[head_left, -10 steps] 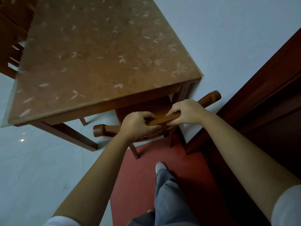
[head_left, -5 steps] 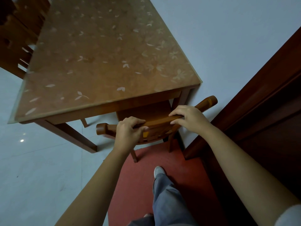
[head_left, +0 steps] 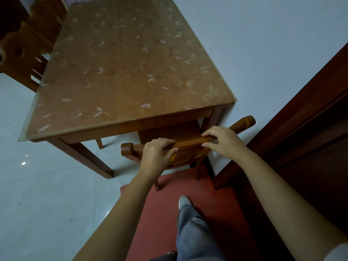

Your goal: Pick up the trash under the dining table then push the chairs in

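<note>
Two hands were closed on the top rail of a wooden chair [head_left: 243,123], whose seat was tucked partly beneath the near end of the desk [head_left: 122,72]. The left hand [head_left: 157,156] was curled over the rail with the thumb below it. The right hand [head_left: 225,141] was wrapped round the same rail, nearer the desk's right corner. The chair's rear legs were set on a red mat [head_left: 216,208] laid in front of the desk. A second chair [head_left: 22,53] was placed at the desk's far left side.
</note>
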